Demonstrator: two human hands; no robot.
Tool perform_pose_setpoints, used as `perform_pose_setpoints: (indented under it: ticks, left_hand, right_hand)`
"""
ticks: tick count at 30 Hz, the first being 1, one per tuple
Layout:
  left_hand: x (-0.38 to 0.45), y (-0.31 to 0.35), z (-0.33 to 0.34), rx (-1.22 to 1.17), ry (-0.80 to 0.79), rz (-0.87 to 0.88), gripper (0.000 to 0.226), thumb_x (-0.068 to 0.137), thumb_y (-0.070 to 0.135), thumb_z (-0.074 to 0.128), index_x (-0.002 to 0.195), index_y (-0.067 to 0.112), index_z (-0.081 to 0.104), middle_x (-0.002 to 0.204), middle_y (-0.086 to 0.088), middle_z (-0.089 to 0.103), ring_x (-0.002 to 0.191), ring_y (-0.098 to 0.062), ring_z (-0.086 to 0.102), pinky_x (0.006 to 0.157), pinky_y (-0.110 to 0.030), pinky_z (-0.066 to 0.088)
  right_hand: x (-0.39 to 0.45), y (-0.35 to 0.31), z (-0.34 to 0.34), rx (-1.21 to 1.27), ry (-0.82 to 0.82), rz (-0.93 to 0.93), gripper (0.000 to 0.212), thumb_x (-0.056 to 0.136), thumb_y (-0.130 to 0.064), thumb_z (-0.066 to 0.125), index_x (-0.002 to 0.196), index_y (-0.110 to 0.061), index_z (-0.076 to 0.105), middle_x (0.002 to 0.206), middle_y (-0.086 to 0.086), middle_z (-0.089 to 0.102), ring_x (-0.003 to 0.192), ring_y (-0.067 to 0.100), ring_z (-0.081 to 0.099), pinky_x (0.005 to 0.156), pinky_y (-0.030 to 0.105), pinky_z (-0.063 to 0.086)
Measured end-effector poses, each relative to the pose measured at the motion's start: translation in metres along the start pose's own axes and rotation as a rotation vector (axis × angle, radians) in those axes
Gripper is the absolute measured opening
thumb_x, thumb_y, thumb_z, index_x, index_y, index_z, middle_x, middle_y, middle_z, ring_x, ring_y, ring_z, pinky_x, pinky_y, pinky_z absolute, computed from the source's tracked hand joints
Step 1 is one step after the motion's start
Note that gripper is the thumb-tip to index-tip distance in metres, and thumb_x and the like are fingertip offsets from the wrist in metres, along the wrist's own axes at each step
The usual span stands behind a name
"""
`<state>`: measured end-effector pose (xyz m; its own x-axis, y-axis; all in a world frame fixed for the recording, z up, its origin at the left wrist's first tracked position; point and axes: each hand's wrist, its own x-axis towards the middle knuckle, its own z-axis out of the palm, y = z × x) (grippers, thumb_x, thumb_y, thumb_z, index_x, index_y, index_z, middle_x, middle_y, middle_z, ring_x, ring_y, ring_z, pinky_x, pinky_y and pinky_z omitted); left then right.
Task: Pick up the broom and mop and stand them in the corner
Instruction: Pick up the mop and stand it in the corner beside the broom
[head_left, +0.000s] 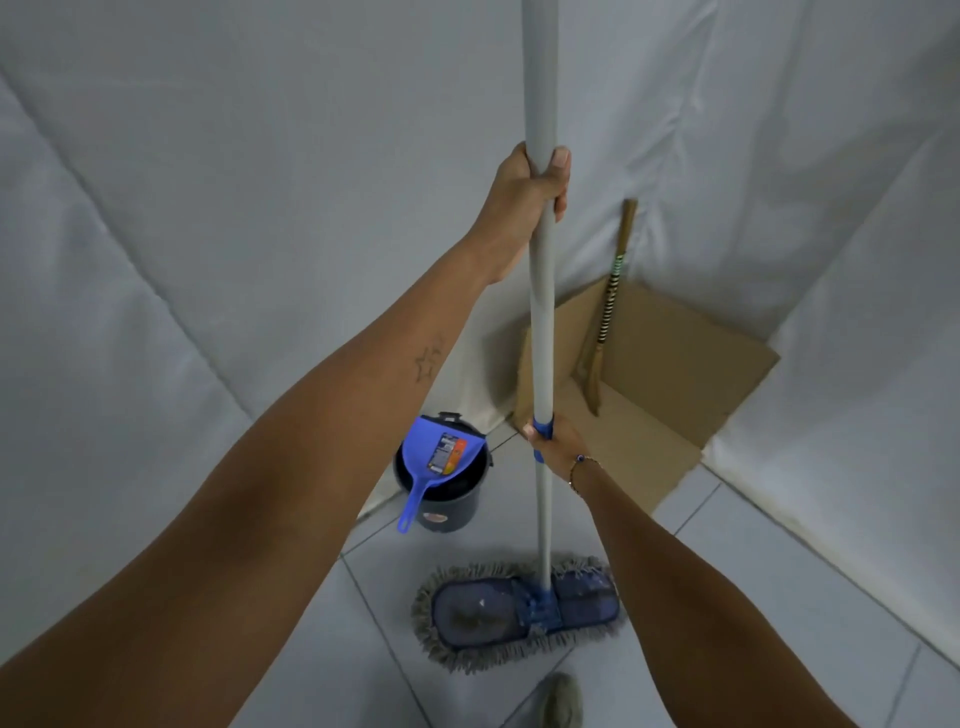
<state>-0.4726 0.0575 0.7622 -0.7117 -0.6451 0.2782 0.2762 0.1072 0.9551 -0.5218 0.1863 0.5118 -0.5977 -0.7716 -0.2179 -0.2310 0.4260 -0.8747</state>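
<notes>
White sheeting drapes the corner where the broom (605, 317) leans; your left hand (524, 202) and right hand (553, 441) have fingers wrapped around the upright mop (540, 332), probably light, stiff, top-heavy, so grip mid-pole.

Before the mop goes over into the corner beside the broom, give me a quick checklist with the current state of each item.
1. Left hand closed on the upper mop pole: ok.
2. Right hand gripping lower down at the blue collar: ok.
3. Broom already standing in the corner, leaning on the white sheeting: ok.
4. Free cardboard beside the broom for the mop head: ok.
5. Bucket with the dustpan sits left of the route, not in it: ok.
6. Mop head lifted off the tiles: cannot tell.
</notes>
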Motion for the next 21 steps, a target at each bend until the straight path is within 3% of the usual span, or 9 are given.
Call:
perform_pose_setpoints:
  ticks: [5,7,13,16,21]
  left_hand:
    - [0.052,-0.014,0.061,0.053,0.003,-0.01,0.014,0.097,0.016,0.048,0.084,0.014,0.046,0.072,-0.002,0.046,0.061,-0.014,0.045,0.066,-0.028,0.044]
    - [0.072,-0.02,0.08,0.068,-0.017,-0.023,0.012,0.098,0.016,0.046,0.086,0.015,0.045,0.074,-0.001,0.045,0.063,-0.014,0.046,0.069,-0.028,0.045]
    - [0.119,-0.038,0.11,0.125,-0.034,-0.051,0.011,0.098,0.02,0.047,0.099,0.013,0.038,0.083,-0.002,0.045,0.07,-0.014,0.047,0.081,-0.032,0.047]
    - [0.149,-0.047,0.118,0.136,-0.012,-0.046,0.01,0.098,0.016,0.046,0.1,0.011,0.038,0.084,-0.002,0.044,0.07,-0.014,0.047,0.081,-0.031,0.046]
    - [0.205,-0.07,0.116,0.131,0.023,-0.039,0.01,0.099,0.019,0.043,0.097,0.012,0.037,0.082,-0.001,0.044,0.067,-0.013,0.046,0.078,-0.031,0.044]
  right_hand:
    - [0.044,0.019,-0.066,0.016,-0.016,0.046,0.017,0.092,-0.015,0.055,0.078,-0.018,0.047,0.07,0.0,0.047,0.068,0.015,0.047,0.068,0.024,0.042]
    - [0.063,0.027,-0.088,0.047,-0.028,0.076,0.005,0.093,-0.014,0.054,0.091,-0.011,0.05,0.08,0.006,0.051,0.079,0.019,0.049,0.077,0.032,0.044]
    - [0.111,0.038,-0.131,0.053,-0.038,0.125,0.025,0.091,-0.005,0.056,0.114,0.001,0.051,0.098,0.011,0.05,0.092,0.022,0.048,0.092,0.036,0.044]
    - [0.145,0.038,-0.147,0.018,-0.057,0.117,0.027,0.089,-0.002,0.057,0.115,0.002,0.051,0.1,0.009,0.05,0.094,0.021,0.048,0.093,0.033,0.044]
    - [0.207,0.038,-0.159,-0.043,-0.088,0.101,0.035,0.09,-0.01,0.059,0.123,-0.001,0.05,0.108,0.012,0.056,0.112,0.031,0.054,0.105,0.045,0.043]
